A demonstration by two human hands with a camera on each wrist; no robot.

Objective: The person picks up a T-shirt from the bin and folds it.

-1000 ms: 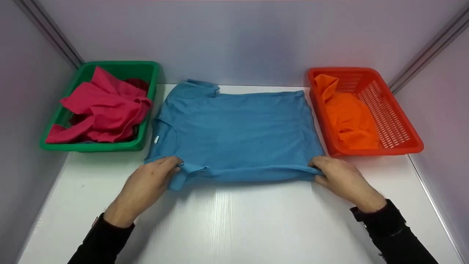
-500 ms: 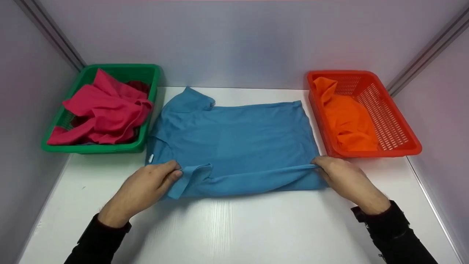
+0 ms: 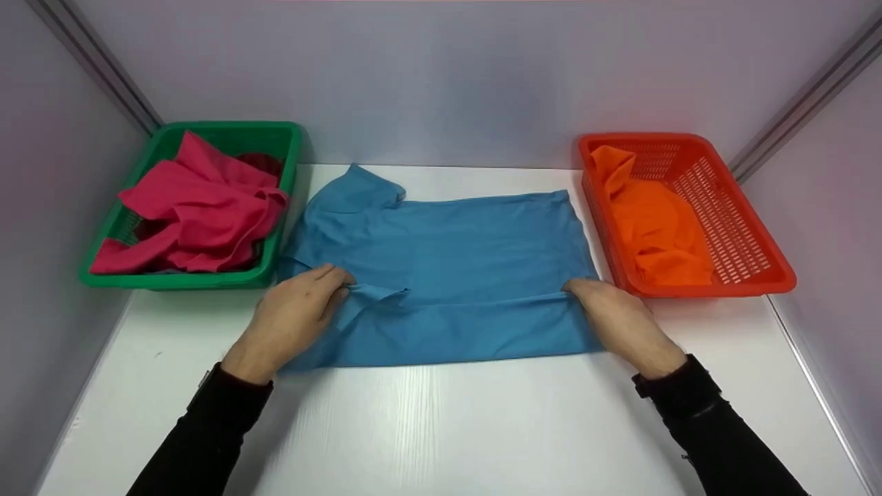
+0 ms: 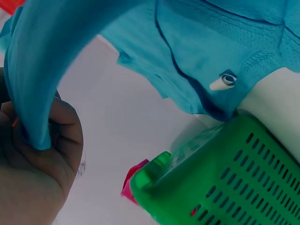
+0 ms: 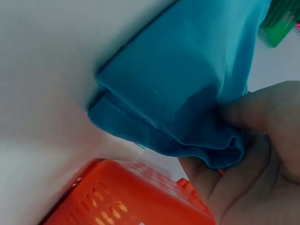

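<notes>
A blue T-shirt (image 3: 475,248) lies across the table on its side, its neck toward the left and its hem toward the right. Its near side is folded over the body as a long strip. My left hand (image 3: 296,317) pinches the strip at the sleeve end; in the left wrist view the cloth hangs between thumb and fingers. The right hand (image 3: 617,320) grips the hem end of the same strip, and the right wrist view shows the doubled hem (image 5: 220,150) between its thumb and fingers. A small white label (image 4: 224,81) shows inside the collar.
A green basket (image 3: 189,279) with a crumpled pink garment (image 3: 200,207) stands left of the shirt. To the right is a red basket (image 3: 758,227) holding an orange garment (image 3: 661,220). Pale panels (image 3: 482,83) wall in the white table (image 3: 427,427) at the back and sides.
At first the shirt's near edge was drawn toward the person and lifted. Now both hands have moved away from the person and inward, laying the near strip over the shirt body.
</notes>
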